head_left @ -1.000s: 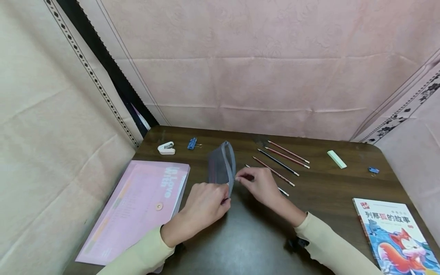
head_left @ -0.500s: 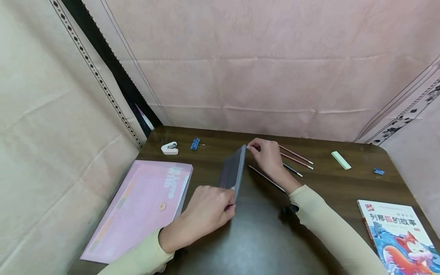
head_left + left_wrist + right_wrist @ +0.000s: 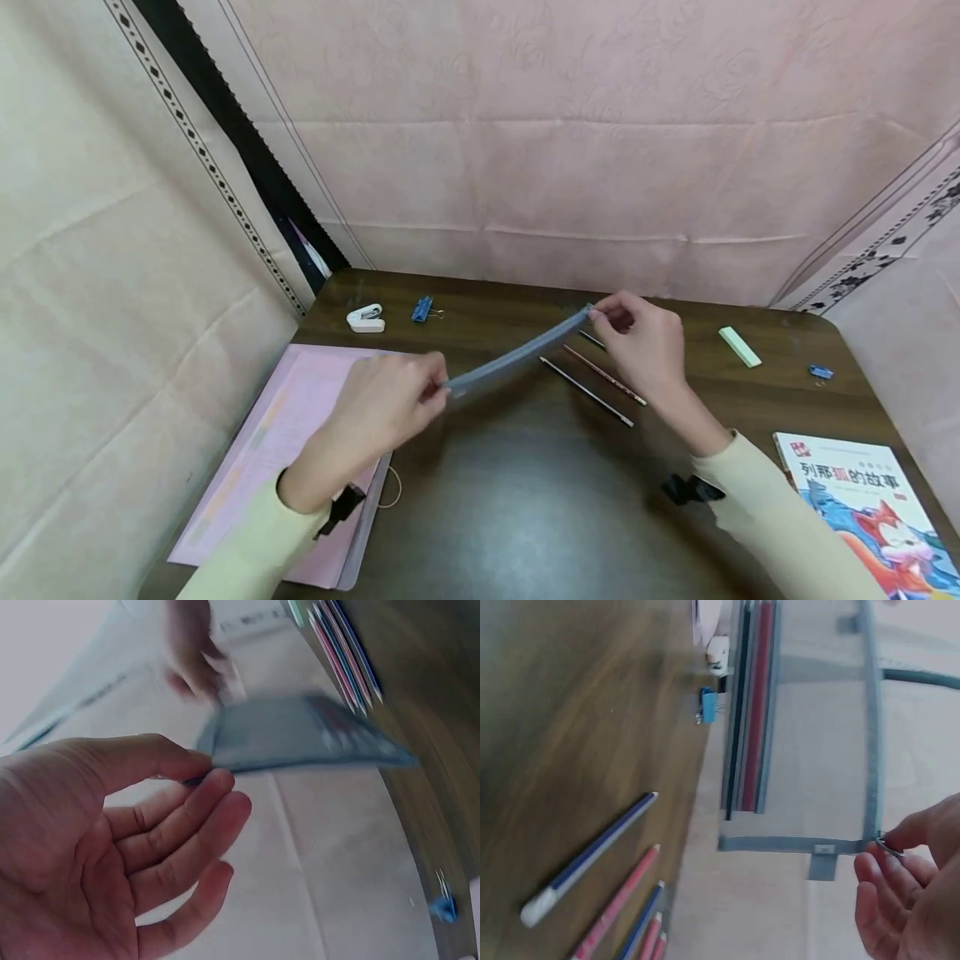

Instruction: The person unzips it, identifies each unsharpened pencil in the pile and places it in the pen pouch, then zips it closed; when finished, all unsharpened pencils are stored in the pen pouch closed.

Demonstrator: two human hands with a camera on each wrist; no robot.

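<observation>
A grey see-through mesh zip pouch is stretched between both hands above the table, its blue-grey zipper edge upward. My left hand pinches one top corner between thumb and index finger; the other fingers are loosely bent in the left wrist view. At the opposite corner my right hand pinches the zipper end, where a small metal pull shows at the fingertips. Dark and red stripes run along the pouch in the right wrist view. Below and behind the right hand lie several pencils, partly hidden in the head view.
A pink folder lies on the dark wooden table under the left arm. Along the back are a white stapler and a blue binder clip. Rightward lie a pale green stick, another blue clip and a picture book.
My right hand slid along the zipper to the far end, and the pouch's opening is now drawn together. Both hands then lifted and turned the pouch crosswise, the left moving left, the right moving right.
</observation>
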